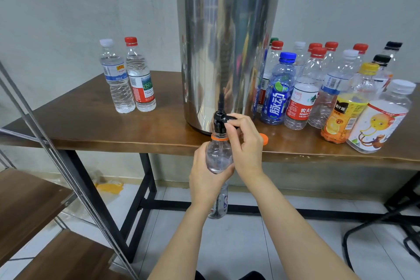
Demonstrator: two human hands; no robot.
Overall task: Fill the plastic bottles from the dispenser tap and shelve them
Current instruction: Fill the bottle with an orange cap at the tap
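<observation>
Gripping the orange-ringed bottle (pixel 218 155) in the left hand (pixel 208 180), mouth right under the dispenser tap (pixel 218 121); pinching the tap lever (pixel 230 118) with the right hand (pixel 246 145). Keep the neck centred and upright; release before overflow.

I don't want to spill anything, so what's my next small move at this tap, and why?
Probably pull the tap lever with the right hand, whose fingers pinch it: the left hand holds the open bottle with its mouth under the spout, and it looks far from full.
</observation>
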